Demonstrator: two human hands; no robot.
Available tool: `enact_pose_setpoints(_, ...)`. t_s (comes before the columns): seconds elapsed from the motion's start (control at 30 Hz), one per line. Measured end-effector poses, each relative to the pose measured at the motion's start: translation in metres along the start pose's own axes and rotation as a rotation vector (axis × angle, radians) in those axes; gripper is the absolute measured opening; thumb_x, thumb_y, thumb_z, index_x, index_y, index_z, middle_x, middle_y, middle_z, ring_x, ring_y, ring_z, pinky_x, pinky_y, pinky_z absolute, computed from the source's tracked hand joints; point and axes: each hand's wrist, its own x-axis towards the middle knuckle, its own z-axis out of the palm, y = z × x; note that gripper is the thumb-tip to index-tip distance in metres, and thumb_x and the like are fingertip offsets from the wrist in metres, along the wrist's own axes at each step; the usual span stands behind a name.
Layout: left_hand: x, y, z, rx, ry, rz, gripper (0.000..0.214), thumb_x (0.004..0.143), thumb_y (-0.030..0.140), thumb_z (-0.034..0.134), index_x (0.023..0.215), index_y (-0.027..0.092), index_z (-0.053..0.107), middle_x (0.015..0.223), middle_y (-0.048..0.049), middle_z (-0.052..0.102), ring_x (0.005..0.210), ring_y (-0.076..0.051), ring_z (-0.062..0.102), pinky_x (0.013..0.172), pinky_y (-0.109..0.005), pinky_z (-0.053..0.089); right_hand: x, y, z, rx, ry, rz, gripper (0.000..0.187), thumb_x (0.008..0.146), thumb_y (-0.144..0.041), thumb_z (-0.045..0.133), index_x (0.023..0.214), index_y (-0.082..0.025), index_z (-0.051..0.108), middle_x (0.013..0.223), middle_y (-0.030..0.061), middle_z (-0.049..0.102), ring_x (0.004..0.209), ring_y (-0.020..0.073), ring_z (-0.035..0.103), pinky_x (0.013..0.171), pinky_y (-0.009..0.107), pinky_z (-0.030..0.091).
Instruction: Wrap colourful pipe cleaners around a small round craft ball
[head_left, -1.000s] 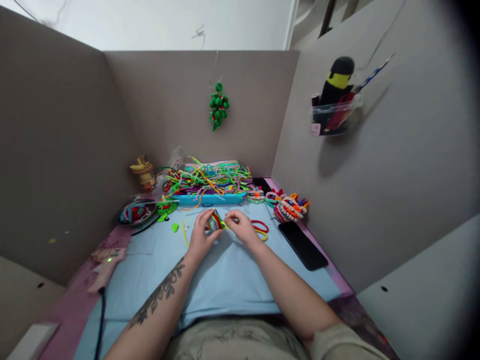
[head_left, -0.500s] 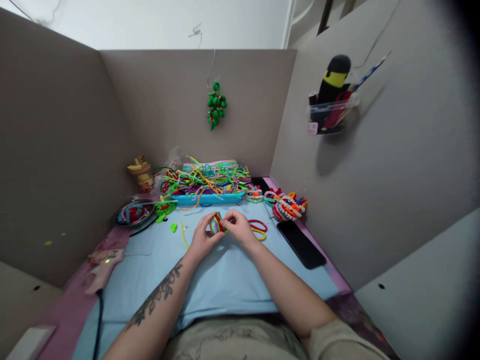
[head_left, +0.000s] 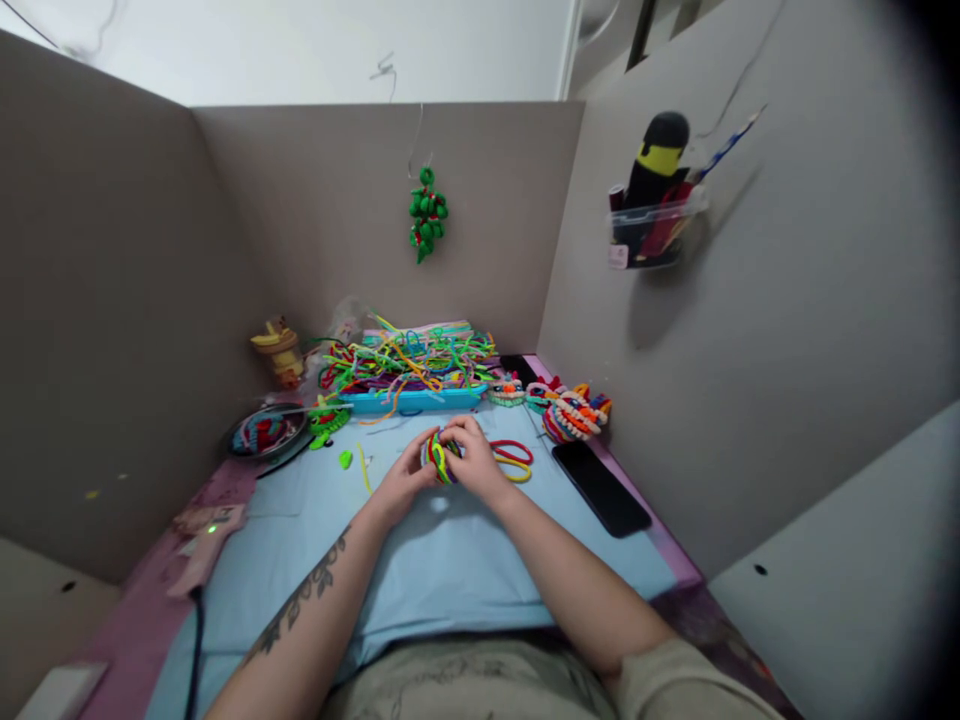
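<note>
Between my two hands, above the blue-covered table, is a small round piece of coiled pipe cleaners (head_left: 441, 458) in stripes of red, yellow, green and purple. My left hand (head_left: 406, 478) grips it from the left side, fingers curled round its edge. From the right, my right hand (head_left: 477, 462) presses fingers and thumb against its upper right part, hiding some of it. Red and yellow loops (head_left: 514, 461), perhaps scissor handles, lie just right of my right hand. A yellow strip (head_left: 364, 467) and a small green piece (head_left: 345, 459) lie to the left.
At the back, a blue tray (head_left: 416, 401) overflows with pipe cleaners. A dark phone (head_left: 601, 489) and striped pipe-cleaner figures (head_left: 574, 413) lie on the right. On the left are a round dish (head_left: 268, 432) and a pink glue gun (head_left: 207, 551) with a cord. Grey partitions enclose the table.
The coiled piece has been turned so that more of its striped face shows. My right hand's fingers have shifted on it. The whole view has moved slightly.
</note>
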Motion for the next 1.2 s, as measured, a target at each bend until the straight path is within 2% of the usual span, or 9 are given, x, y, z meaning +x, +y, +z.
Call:
enact_pose_setpoints(0.17,0.000,-0.001,0.001,-0.010,-0.015,-0.019,0.065,0.073,0.039,0.069,0.132,0.027,0.044,0.135,-0.0090,0.045,0.110,-0.029,0.052,0.069,-0.028,0.053,-0.001,-0.001,-0.001,-0.035,-0.022,-0.027,0.012,0.071,-0.010,0.058,0.074,-0.020,0.062,0.099,0.0049,0.049,0.100,0.0197,0.048,0.092,0.036,0.039)
enact_pose_setpoints(0.33,-0.001,0.002,0.000,-0.062,0.009,0.003,0.068,0.069,0.041,0.072,0.129,0.024,0.046,0.133,-0.0104,0.047,0.111,-0.030,0.052,0.075,-0.030,0.052,0.000,0.001,-0.004,-0.146,-0.066,-0.025,0.008,0.069,-0.011,0.059,0.067,-0.019,0.060,0.103,0.0062,0.049,0.105,0.0223,0.045,0.095,0.039,0.037)
enact_pose_setpoints(0.4,-0.001,0.001,-0.001,-0.059,0.006,-0.005,0.067,0.069,0.042,0.072,0.128,0.024,0.047,0.131,-0.0106,0.049,0.110,-0.029,0.052,0.075,-0.030,0.052,0.000,0.003,-0.005,-0.183,-0.037,-0.016,0.007,0.069,-0.013,0.059,0.065,-0.019,0.060,0.103,0.0068,0.048,0.106,0.0232,0.045,0.095,0.040,0.036)
enact_pose_setpoints(0.57,-0.001,0.000,-0.002,0.019,0.019,-0.071,0.061,0.071,0.041,0.070,0.126,0.023,0.049,0.124,-0.0101,0.053,0.100,-0.026,0.057,0.070,-0.031,0.052,0.003,0.007,-0.008,-0.195,0.137,-0.004,0.008,0.070,-0.012,0.055,0.068,-0.019,0.059,0.097,0.0064,0.050,0.099,0.0213,0.049,0.092,0.037,0.039)
enact_pose_setpoints(0.77,-0.002,0.001,0.000,0.114,-0.066,-0.137,0.056,0.074,0.043,0.066,0.125,0.024,0.050,0.116,-0.0074,0.058,0.095,-0.023,0.059,0.070,-0.030,0.050,0.006,0.013,-0.013,-0.185,0.111,0.004,0.008,0.069,-0.013,0.055,0.069,-0.019,0.060,0.094,0.0063,0.052,0.098,0.0216,0.051,0.090,0.036,0.040)
enact_pose_setpoints(0.87,0.001,-0.001,-0.002,0.175,-0.004,-0.070,0.059,0.073,0.043,0.067,0.126,0.023,0.048,0.121,-0.0085,0.056,0.100,-0.024,0.057,0.073,-0.030,0.049,0.007,0.011,-0.016,-0.147,0.125,0.033,0.011,0.069,-0.014,0.056,0.078,-0.019,0.061,0.093,0.0057,0.053,0.093,0.0206,0.053,0.087,0.035,0.042)
enact_pose_setpoints(0.93,0.004,-0.004,-0.004,0.227,0.061,0.020,0.061,0.073,0.042,0.068,0.127,0.022,0.046,0.124,-0.0088,0.055,0.106,-0.025,0.055,0.081,-0.032,0.048,0.008,0.008,-0.017,-0.109,0.126,0.071,0.011,0.071,-0.017,0.057,0.080,-0.019,0.061,0.088,0.0046,0.055,0.087,0.0193,0.054,0.080,0.033,0.044)
enact_pose_setpoints(1.07,0.008,-0.008,-0.009,0.333,0.161,0.163,0.062,0.072,0.038,0.069,0.127,0.022,0.046,0.131,-0.0089,0.050,0.117,-0.025,0.050,0.097,-0.036,0.040,0.006,0.004,-0.017,0.063,0.002,0.163,0.009,0.075,-0.023,0.055,0.074,-0.018,0.062,0.075,0.0025,0.060,0.073,0.0162,0.056,0.068,0.028,0.045)
enact_pose_setpoints(1.2,0.007,-0.006,-0.008,0.375,0.211,0.167,0.065,0.069,0.037,0.070,0.127,0.024,0.044,0.133,-0.0095,0.048,0.111,-0.025,0.054,0.089,-0.036,0.047,0.004,0.005,-0.012,0.222,-0.141,0.247,0.015,0.076,-0.025,0.055,0.082,-0.017,0.066,0.079,0.0033,0.067,0.074,0.0165,0.060,0.067,0.027,0.045)
